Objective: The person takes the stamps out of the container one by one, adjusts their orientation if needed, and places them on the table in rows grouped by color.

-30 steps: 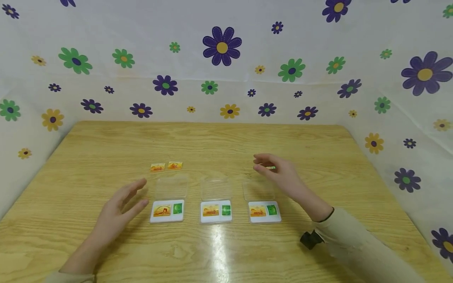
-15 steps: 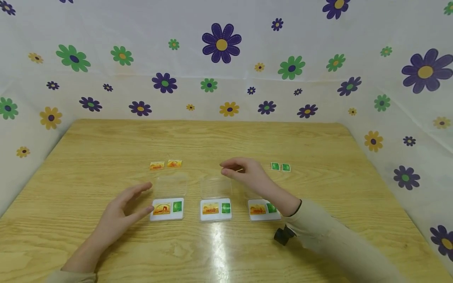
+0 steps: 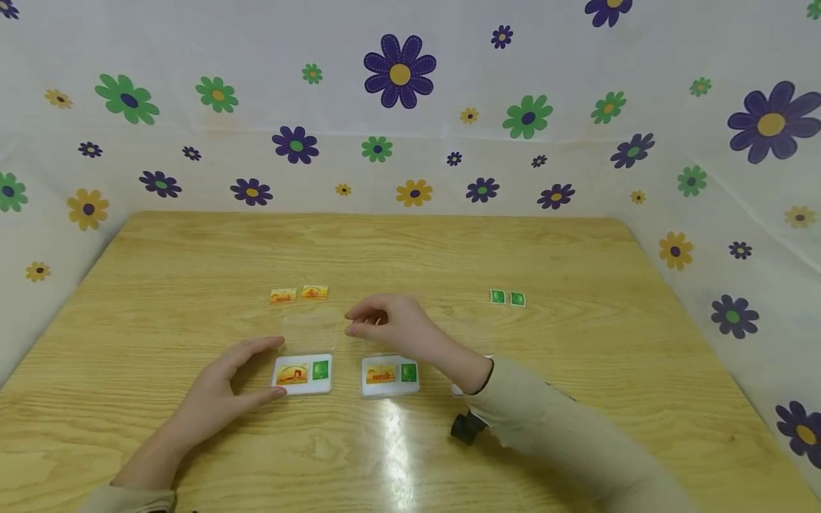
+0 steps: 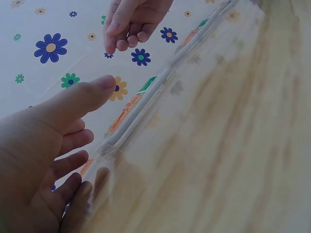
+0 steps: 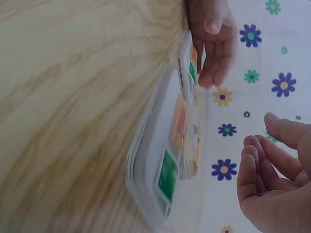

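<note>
White plastic marked the leftmost case (image 3: 314,388), which lay lengthwise from left to right, at the right of the nearer left hand (image 3: 218,390), whose fingers were spread, gripping nothing. The right hand (image 3: 400,328), fingers loosely bent and seemingly empty, hung right of the opened clear lid (image 3: 310,333); its sleeve (image 3: 545,413) mostly hid the rightmost case (image 3: 457,390).

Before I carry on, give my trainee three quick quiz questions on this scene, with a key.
1. True or false: of the white cases, the left hand is nearest the left white case.
2. How many loose green stickers lie on the table?
3. In the head view, which case does the right arm partly hide? A left; B middle; C right.

Key: 1 true; 2 two; 3 C, the right case.
</note>
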The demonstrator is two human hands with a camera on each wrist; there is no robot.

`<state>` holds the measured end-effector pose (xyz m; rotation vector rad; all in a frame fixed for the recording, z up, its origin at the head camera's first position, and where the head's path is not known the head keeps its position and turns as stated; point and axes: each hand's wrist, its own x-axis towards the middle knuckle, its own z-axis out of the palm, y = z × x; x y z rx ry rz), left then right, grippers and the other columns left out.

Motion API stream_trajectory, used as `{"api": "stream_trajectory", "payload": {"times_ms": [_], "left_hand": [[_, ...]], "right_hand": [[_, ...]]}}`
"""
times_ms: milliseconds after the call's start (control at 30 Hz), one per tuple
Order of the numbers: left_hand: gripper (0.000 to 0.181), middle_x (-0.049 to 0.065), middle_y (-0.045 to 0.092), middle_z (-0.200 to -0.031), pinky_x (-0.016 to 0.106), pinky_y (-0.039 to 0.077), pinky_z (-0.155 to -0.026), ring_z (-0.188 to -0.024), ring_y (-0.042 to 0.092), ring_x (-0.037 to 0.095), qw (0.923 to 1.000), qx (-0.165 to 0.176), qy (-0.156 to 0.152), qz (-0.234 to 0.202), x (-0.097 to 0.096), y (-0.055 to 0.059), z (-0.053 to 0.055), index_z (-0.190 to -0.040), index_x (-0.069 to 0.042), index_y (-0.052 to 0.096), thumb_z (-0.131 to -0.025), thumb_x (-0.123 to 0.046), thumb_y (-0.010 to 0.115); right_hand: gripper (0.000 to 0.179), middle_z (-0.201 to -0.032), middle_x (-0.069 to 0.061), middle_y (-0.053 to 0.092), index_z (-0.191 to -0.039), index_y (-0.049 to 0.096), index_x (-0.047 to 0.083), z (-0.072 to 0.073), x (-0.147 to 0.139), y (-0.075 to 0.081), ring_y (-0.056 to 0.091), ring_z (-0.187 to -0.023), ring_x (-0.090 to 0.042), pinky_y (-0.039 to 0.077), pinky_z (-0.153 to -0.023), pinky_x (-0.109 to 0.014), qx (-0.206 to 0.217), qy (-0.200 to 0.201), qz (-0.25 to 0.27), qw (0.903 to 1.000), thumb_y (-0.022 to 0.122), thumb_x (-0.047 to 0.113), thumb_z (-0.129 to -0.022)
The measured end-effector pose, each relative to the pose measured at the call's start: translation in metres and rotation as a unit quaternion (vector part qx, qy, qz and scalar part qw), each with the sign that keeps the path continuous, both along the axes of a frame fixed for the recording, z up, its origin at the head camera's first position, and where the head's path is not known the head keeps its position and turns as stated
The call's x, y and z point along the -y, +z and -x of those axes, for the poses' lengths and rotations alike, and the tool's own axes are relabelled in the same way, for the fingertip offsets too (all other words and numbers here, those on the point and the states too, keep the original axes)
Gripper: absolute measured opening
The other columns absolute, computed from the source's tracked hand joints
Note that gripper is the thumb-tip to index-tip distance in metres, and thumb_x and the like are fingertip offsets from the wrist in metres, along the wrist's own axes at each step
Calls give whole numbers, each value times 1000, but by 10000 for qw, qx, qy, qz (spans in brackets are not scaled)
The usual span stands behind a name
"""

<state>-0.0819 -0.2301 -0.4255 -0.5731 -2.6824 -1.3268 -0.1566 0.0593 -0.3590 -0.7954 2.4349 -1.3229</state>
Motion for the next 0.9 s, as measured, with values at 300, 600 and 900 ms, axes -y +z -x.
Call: {"api": "stream_trajectory", "payload": {"times_ms": [300,600,900], "left_hand": [[72,-4,56,-131,7,24,-100,-125,41,1,9998,1,-128,136,1,0,0,-135,-20,52,-71,-27,84],[72,-3,56,-131,6,23,-100,-124,41,0,9997,-4,-124,215,1,0,1,-135,-21,52,-72,-28,84],[71,-3,55,-132,6,23,-99,-124,40,-1,9996,49,-133,244,2,-1,0,-136,-21,51,-73,-29,83]], "right_hand": [[19,-86,7,68,-101,73,6,-3,34,-3,58,-75,-3,48,-67,-18,24,601,-396,9974,71,19,-87],[13,-80,10,66,-94,74,10,-2,59,-6,57,-71,2,46,-65,-12,-185,945,-1108,9892,75,19,-84],[16,-75,11,65,-93,74,10,-4,74,-8,56,-70,3,45,-63,-11,-89,1041,-1381,9849,78,19,-80]]}}
